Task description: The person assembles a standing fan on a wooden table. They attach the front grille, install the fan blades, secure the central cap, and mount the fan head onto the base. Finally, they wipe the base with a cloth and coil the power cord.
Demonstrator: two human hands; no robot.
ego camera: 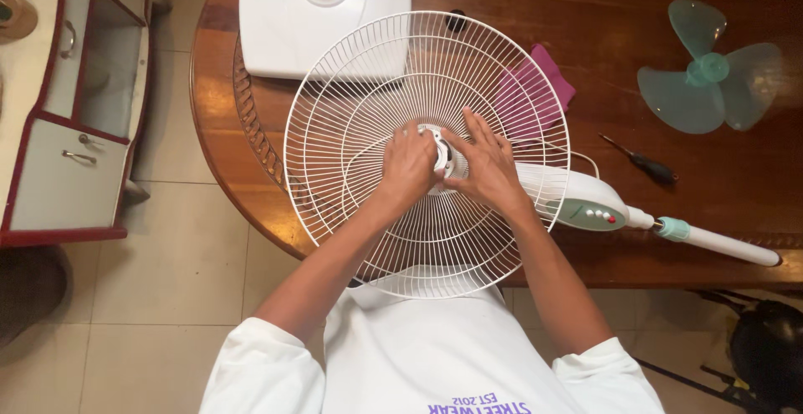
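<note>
Gripping the white hub (442, 153) at the fan guard's (351, 88) centre, both hands' fingers (477, 134) curl around it.

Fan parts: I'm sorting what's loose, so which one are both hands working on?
The white wire guard: both hands grip its centre hub. The green blade and white base lie untouched.

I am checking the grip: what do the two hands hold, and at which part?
Both the left hand and the right hand grip the white hub ring at the centre of the fan grille.
</note>
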